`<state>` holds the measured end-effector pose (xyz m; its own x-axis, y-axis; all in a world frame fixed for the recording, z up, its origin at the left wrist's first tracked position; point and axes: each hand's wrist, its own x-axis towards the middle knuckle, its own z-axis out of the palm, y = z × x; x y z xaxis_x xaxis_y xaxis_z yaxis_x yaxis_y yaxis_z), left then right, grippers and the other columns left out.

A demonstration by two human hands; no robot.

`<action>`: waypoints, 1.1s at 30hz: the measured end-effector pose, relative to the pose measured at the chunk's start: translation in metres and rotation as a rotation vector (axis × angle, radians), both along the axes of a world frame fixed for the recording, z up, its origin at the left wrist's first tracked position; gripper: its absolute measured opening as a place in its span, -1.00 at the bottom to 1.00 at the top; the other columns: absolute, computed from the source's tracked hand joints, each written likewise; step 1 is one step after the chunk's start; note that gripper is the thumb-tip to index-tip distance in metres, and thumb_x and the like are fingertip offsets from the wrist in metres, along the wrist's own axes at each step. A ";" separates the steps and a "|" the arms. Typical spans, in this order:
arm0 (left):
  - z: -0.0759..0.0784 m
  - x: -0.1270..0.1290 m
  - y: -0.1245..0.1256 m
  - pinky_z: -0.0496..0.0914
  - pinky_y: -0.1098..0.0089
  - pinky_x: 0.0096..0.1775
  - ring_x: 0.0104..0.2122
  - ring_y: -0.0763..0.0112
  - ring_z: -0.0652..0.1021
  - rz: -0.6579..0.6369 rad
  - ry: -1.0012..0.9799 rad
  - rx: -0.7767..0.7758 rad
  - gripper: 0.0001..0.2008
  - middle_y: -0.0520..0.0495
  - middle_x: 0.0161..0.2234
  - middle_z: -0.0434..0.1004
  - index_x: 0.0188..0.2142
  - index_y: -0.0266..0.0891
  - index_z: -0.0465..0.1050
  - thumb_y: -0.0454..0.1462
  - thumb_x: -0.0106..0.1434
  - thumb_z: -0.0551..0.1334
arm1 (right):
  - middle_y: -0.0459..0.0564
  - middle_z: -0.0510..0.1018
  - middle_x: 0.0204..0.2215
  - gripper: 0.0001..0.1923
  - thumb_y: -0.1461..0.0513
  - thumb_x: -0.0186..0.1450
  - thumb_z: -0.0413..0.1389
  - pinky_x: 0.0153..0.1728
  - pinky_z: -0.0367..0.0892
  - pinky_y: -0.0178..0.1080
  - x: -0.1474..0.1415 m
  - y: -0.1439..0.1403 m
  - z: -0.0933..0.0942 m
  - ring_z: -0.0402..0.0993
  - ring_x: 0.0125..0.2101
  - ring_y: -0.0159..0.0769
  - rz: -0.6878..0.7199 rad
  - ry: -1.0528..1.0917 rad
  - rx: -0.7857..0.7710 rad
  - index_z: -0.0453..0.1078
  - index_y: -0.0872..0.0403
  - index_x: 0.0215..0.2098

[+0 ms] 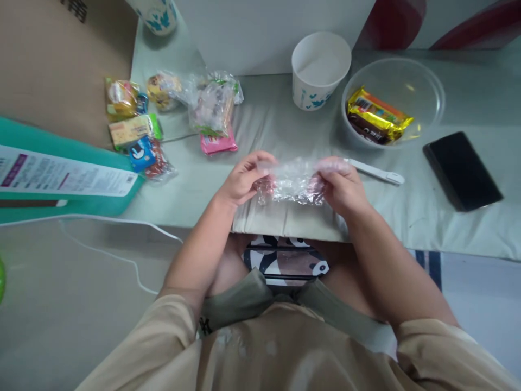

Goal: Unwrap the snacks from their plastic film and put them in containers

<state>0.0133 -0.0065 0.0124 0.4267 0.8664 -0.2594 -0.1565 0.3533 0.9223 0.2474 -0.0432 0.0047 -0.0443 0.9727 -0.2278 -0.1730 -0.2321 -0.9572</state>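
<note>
In the head view, I see the left hand (247, 175) and right hand (342, 184) pinching opposite ends of a crumpled clear plastic wrapper (291, 183) near the front edge of the worktop (195, 198). A slim white tool (380, 172) lies just beside the right hand. Farther back are a paper cup (311, 96) and a clear bowl (432, 106) with yellow and brown packets (378, 115) inside.

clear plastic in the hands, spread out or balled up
Spread out, though crinkled: the clear plastic spans the gap between the left hand and right hand, each pinching one end.
</note>
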 end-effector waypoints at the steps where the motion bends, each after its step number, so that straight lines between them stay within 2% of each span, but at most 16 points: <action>1: 0.000 -0.001 0.001 0.40 0.42 -0.55 -0.62 0.46 0.48 -0.001 -0.025 0.028 -0.80 0.05 -0.57 0.51 -0.37 -0.20 0.53 -0.13 0.08 0.36 | -0.15 0.40 -0.62 -0.75 -0.01 0.12 0.26 -0.60 0.24 -0.27 0.001 0.001 0.000 0.30 -0.64 -0.36 -0.001 0.022 0.011 0.45 -0.03 -0.40; 5: -0.007 -0.004 0.006 0.44 0.31 -0.41 -0.47 0.33 0.56 -0.096 0.072 0.216 -0.64 -0.15 -0.51 0.58 -0.58 -0.24 0.54 -0.06 0.17 0.17 | -0.04 0.46 -0.57 -0.60 -0.11 0.25 0.09 -0.53 0.26 -0.23 0.009 0.003 -0.002 0.38 -0.55 -0.30 0.054 -0.087 0.107 0.42 0.01 -0.48; 7: -0.013 -0.003 0.008 0.41 0.34 -0.39 -0.44 0.36 0.55 -0.086 0.252 0.361 -0.73 -0.12 -0.46 0.59 -0.57 -0.23 0.52 -0.16 0.17 0.21 | -0.09 0.47 -0.56 -0.70 -0.03 0.21 0.20 -0.52 0.22 -0.25 0.010 0.002 -0.006 0.34 -0.55 -0.34 0.033 -0.239 0.131 0.41 0.01 -0.41; 8: -0.016 -0.003 0.009 0.40 0.36 -0.38 -0.41 0.38 0.55 -0.036 0.342 0.441 -0.82 -0.11 -0.40 0.60 -0.54 -0.23 0.52 -0.22 0.14 0.23 | -0.14 0.47 -0.55 -0.74 0.04 0.16 0.28 -0.52 0.19 -0.28 0.010 0.002 -0.007 0.32 -0.56 -0.37 0.001 -0.285 0.132 0.40 0.00 -0.33; 9: -0.020 -0.002 0.009 0.41 0.38 -0.36 -0.37 0.40 0.55 0.053 0.424 0.522 -0.91 -0.09 -0.33 0.60 -0.48 -0.22 0.52 -0.28 0.11 0.25 | -0.19 0.47 -0.54 -0.67 0.11 0.09 0.33 -0.52 0.17 -0.29 0.010 0.001 -0.009 0.30 -0.57 -0.38 -0.042 -0.299 0.133 0.38 -0.02 -0.23; 11: -0.024 -0.001 0.009 0.43 0.40 -0.30 -0.28 0.41 0.56 0.327 0.565 0.678 -0.87 -0.08 -0.22 0.58 -0.34 -0.20 0.51 -0.35 0.07 0.25 | -0.24 0.46 -0.52 -0.55 0.17 0.04 0.35 -0.51 0.16 -0.30 0.007 0.001 -0.011 0.29 -0.56 -0.40 -0.137 -0.285 0.146 0.33 -0.04 -0.13; 13: -0.025 0.001 0.006 0.44 0.39 -0.25 -0.28 0.42 0.53 0.574 0.660 0.814 -0.82 -0.04 -0.24 0.53 -0.27 -0.18 0.47 -0.37 0.10 0.25 | -0.23 0.44 -0.52 -0.68 0.18 0.07 0.31 -0.47 0.18 -0.29 0.003 -0.001 -0.009 0.28 -0.54 -0.40 -0.196 -0.314 0.162 0.34 -0.02 -0.25; 15: -0.023 0.007 -0.001 0.47 0.36 -0.19 -0.27 0.40 0.54 0.586 0.671 0.895 -0.88 -0.03 -0.28 0.52 -0.24 -0.16 0.44 -0.31 0.18 0.26 | -0.18 0.47 -0.48 -0.80 0.19 0.10 0.27 -0.41 0.22 -0.28 -0.002 -0.003 -0.006 0.31 -0.49 -0.40 -0.224 -0.335 0.192 0.32 0.00 -0.41; 16: -0.022 0.011 -0.006 0.48 0.34 -0.13 -0.20 0.37 0.56 0.510 0.639 0.896 -0.85 -0.05 -0.22 0.55 -0.19 -0.16 0.45 -0.25 0.22 0.28 | -0.16 0.52 -0.43 -0.80 0.20 0.10 0.26 -0.37 0.25 -0.27 -0.005 -0.005 -0.004 0.36 -0.44 -0.39 -0.218 -0.312 0.212 0.30 0.01 -0.45; 18: -0.020 0.023 -0.013 0.49 0.28 0.01 0.03 0.25 0.57 0.302 0.523 0.808 -0.63 -0.15 0.01 0.57 0.01 -0.14 0.44 -0.10 0.24 0.34 | -0.13 0.57 -0.36 -0.78 0.19 0.11 0.29 -0.31 0.29 -0.27 -0.013 -0.009 -0.001 0.42 -0.37 -0.36 -0.176 -0.209 0.236 0.31 0.02 -0.47; 20: -0.019 0.036 -0.017 0.50 0.22 0.06 0.13 0.14 0.56 0.126 0.357 0.641 -0.41 -0.21 0.14 0.54 0.14 -0.13 0.40 0.06 0.22 0.37 | -0.16 0.52 -0.44 -0.74 0.14 0.11 0.32 -0.35 0.28 -0.28 -0.022 -0.012 0.003 0.38 -0.43 -0.38 -0.099 -0.039 0.182 0.31 0.01 -0.46; 23: -0.020 0.047 -0.013 0.52 0.20 -0.02 -0.05 0.16 0.64 0.007 0.160 0.420 -0.46 -0.17 -0.05 0.65 -0.02 -0.16 0.54 0.17 0.23 0.33 | -0.18 0.46 -0.50 -0.74 0.05 0.10 0.31 -0.38 0.33 -0.28 -0.030 -0.011 0.006 0.37 -0.47 -0.38 -0.003 0.273 0.024 0.38 -0.01 -0.40; 25: -0.021 0.045 -0.008 0.50 0.24 -0.06 -0.14 0.24 0.64 0.098 0.173 0.381 -0.57 -0.11 -0.16 0.67 -0.16 -0.17 0.60 0.12 0.28 0.31 | -0.13 0.54 -0.42 -0.71 -0.02 0.11 0.27 -0.30 0.42 -0.25 -0.030 -0.008 0.007 0.48 -0.38 -0.34 -0.037 0.355 -0.033 0.43 -0.02 -0.34; 29: -0.015 0.033 0.005 0.44 0.36 -0.21 -0.31 0.39 0.54 0.444 0.461 0.545 -0.84 0.00 -0.35 0.56 -0.34 -0.17 0.56 -0.14 0.24 0.36 | -0.10 0.57 -0.41 -0.68 -0.05 0.13 0.19 -0.38 0.37 -0.32 -0.019 0.004 0.005 0.54 -0.37 -0.34 -0.270 0.216 -0.088 0.35 -0.01 -0.36; 31: -0.003 0.035 0.015 0.40 0.39 -0.29 -0.40 0.44 0.48 0.583 0.546 0.613 -0.92 0.06 -0.42 0.48 -0.36 -0.16 0.49 -0.27 0.20 0.36 | -0.13 0.51 -0.48 -0.70 -0.03 0.12 0.15 -0.46 0.29 -0.34 -0.015 0.009 0.005 0.48 -0.46 -0.37 -0.294 0.175 -0.122 0.30 -0.01 -0.39; 33: 0.019 0.047 0.032 0.36 0.39 -0.32 -0.45 0.46 0.42 0.704 0.624 0.702 -0.84 0.10 -0.47 0.38 -0.39 -0.15 0.38 -0.38 0.17 0.35 | -0.16 0.46 -0.54 -0.74 -0.01 0.12 0.11 -0.48 0.24 -0.33 -0.014 0.013 0.006 0.41 -0.51 -0.39 -0.272 0.150 -0.102 0.30 -0.01 -0.41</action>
<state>0.0605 0.0253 0.0315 -0.2356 0.8969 0.3743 0.4335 -0.2477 0.8664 0.2332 -0.0306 0.0111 0.1735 0.9260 -0.3354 -0.3788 -0.2516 -0.8906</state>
